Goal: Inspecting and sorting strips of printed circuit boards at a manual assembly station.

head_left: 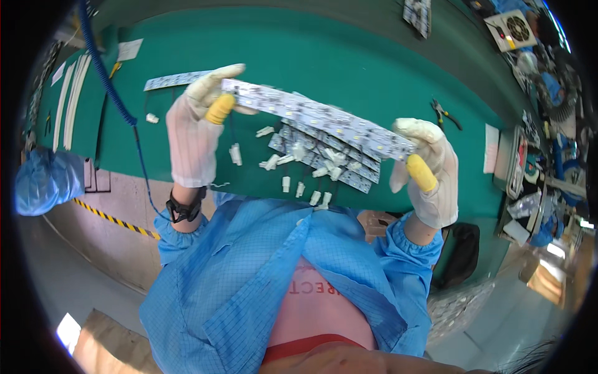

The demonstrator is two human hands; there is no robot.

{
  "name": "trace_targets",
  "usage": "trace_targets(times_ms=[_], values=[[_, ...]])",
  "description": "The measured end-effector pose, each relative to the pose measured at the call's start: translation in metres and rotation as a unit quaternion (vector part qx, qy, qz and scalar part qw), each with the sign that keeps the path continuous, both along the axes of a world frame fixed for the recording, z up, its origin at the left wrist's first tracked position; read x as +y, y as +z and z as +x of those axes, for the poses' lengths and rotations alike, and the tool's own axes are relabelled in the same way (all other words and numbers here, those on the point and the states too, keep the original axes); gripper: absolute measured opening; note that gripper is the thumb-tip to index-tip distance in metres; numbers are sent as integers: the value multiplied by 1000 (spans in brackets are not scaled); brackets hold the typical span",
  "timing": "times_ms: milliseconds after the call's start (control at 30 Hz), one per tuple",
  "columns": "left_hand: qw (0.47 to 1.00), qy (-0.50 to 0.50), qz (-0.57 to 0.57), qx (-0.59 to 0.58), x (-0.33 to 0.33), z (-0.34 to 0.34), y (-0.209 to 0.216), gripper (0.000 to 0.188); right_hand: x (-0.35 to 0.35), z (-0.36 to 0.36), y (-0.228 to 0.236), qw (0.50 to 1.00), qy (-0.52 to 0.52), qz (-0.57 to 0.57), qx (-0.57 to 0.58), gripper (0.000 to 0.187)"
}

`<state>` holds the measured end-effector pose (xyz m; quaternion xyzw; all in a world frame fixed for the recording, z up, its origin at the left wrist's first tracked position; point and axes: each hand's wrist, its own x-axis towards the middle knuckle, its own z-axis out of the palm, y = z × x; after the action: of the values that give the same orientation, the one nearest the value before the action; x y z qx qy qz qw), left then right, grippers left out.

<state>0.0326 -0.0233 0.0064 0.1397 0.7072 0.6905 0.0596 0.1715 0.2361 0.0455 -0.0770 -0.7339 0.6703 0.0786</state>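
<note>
A long white circuit board strip [317, 118] with small components is held up between my two gloved hands, sloping down to the right. My left hand [212, 96] grips its left end, a yellow cot on the thumb. At the other end, my right hand [427, 156] pinches the strip, its thumb also in a yellow cot. Below the strip, similar boards [358, 181] lie stacked at angles on the green mat, with several white connectors [324, 168] on short leads. Another board strip [177, 80] lies beyond my left hand, a white connector [152, 118] near it.
The green mat [299, 37] covers the bench. Pliers [446, 115] lie at the right. A blue coiled cord [103, 68] hangs at the left, near white strips [71, 103]. A small fan unit [512, 30] and a grey bin [511, 159] stand at the right.
</note>
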Motion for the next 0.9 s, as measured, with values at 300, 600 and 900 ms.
trace_targets(times_ms=[300,600,900], values=[[997,25,-77,17,0,-9,-13,32,2,-2,4,992,56,-113,2,71],[946,-181,179,201,4,-1,-19,45,21,-22,-20,995,-22,81,-57,39],[996,-66,-41,39,-6,1,-19,17,31,-12,-29,997,-24,43,-64,35]])
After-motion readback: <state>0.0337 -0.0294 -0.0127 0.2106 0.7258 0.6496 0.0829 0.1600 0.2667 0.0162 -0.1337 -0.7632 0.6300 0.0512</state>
